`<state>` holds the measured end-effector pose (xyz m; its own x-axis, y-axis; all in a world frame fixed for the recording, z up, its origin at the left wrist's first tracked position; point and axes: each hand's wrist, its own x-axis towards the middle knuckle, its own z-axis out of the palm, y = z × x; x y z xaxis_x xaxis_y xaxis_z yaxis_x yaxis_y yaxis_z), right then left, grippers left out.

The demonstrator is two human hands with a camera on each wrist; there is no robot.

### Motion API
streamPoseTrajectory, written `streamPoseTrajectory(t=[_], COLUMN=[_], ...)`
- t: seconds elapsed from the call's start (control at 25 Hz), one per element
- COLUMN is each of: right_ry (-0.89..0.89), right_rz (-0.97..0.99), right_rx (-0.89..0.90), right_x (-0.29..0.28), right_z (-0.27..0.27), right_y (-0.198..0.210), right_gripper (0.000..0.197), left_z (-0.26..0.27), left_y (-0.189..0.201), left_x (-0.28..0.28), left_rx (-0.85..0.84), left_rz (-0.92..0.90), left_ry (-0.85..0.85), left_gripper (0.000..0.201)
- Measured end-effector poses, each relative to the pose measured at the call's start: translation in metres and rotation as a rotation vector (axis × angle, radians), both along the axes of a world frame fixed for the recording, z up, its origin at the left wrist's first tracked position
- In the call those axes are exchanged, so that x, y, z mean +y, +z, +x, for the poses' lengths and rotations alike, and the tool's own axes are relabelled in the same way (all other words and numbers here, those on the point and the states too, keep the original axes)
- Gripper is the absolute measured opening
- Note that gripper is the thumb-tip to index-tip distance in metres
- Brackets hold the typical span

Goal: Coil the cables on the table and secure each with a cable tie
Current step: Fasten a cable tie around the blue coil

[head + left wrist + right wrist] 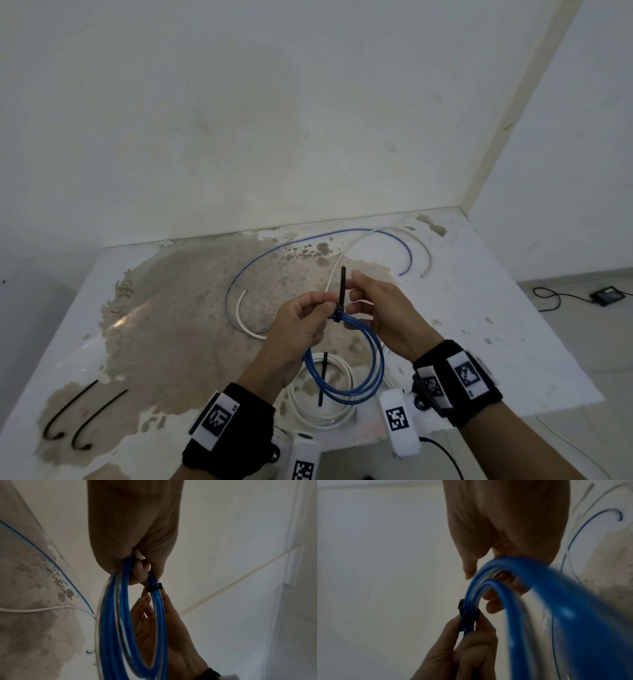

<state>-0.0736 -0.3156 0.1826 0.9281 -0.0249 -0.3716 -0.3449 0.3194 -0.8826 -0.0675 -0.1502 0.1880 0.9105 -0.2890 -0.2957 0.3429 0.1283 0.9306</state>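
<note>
My left hand (pixel 322 308) pinches a blue cable coil (pixel 363 373) just beside a black cable tie (pixel 343 291) that is wrapped round its strands. The tie's tail stands upright and my right hand (pixel 356 291) pinches it between thumb and fingers. The coil hangs below both hands, above the table. In the left wrist view the tie's head (pixel 154 587) sits on the coil (pixel 111 622) below my left hand (pixel 137 536). In the right wrist view my right hand (pixel 505 523) curls over the coil (pixel 556 608) near the tie (pixel 467 614).
A white coil (pixel 301 407) with a black tie (pixel 322 377) lies on the table under the hands. A loose blue cable (pixel 270 257) and a loose white cable (pixel 335 267) lie further back. Two spare black ties (pixel 68 414) lie at front left. Walls stand behind and to the right.
</note>
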Motion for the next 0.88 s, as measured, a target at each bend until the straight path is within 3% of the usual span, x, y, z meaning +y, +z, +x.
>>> streamPoseTrajectory(t=[0.2, 0.44, 0.6, 0.76, 0.88], right_ry=[0.085, 0.040, 0.008, 0.020, 0.117], right_rz=[-0.226, -0.353, -0.307, -0.257, -0.241], right_rx=[-0.213, -0.264, -0.253, -0.206, -0.113], right_x=[0.005, 0.011, 0.014, 0.013, 0.009], right_z=[-0.010, -0.004, 0.003, 0.000, -0.005], right_y=[0.016, 0.020, 0.018, 0.018, 0.026], right_gripper=[0.025, 0.019, 0.021, 0.022, 0.027], left_z=[0.002, -0.001, 0.002, 0.001, 0.005], left_y=[0.001, 0.008, 0.004, 0.008, 0.003], left_x=[0.002, 0.000, -0.001, 0.002, -0.002], left_rx=[-0.022, -0.021, 0.102, 0.060, -0.029], left_rz=[-0.001, 0.046, 0.036, 0.093, 0.164], left_ry=[-0.012, -0.070, -0.054, -0.092, 0.058], left_gripper=[0.013, 0.019, 0.032, 0.011, 0.007])
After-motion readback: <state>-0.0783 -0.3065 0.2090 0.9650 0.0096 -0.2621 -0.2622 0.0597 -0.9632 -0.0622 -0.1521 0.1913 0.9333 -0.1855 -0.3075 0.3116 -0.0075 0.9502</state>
